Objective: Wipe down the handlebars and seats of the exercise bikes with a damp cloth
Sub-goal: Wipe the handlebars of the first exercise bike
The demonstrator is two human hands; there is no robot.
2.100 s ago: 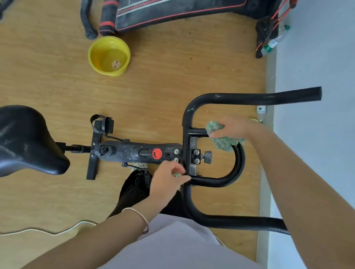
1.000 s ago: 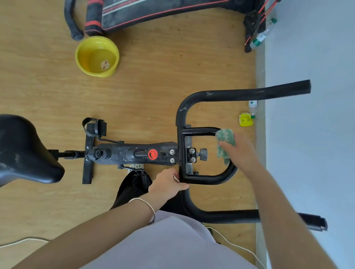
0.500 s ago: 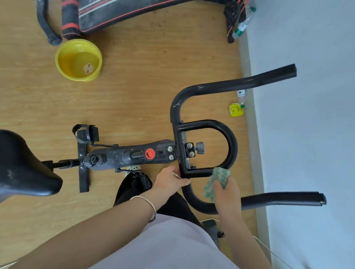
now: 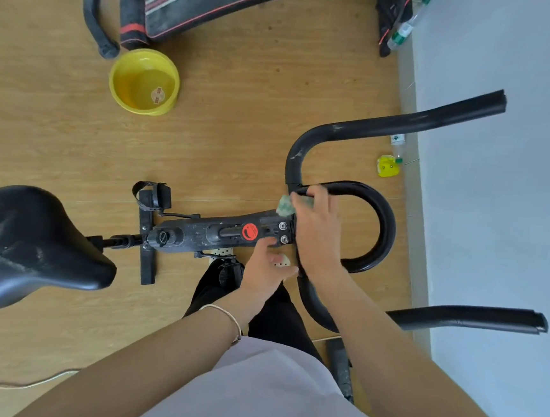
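Handlebars point(image 4: 387, 233) under me, cloth point(image 4: 285, 206) bunched in my right hand point(image 4: 315, 231) on the crossbar by the stem; left hand point(image 4: 265, 269) loose, fingers against the frame point(image 4: 198, 231). Risk: cloth snags on those 2 bolts point(image 4: 283, 225) and pulls free.

Side by side: right hand point(image 4: 316, 235), fingers point(image 4: 318, 196) curled; left hand point(image 4: 263, 269) loose

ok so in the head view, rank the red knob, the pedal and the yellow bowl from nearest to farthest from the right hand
1. red knob, just left of the right hand, which holds the cloth.
2. pedal, further left.
3. yellow bowl, far up and left, on the floor.
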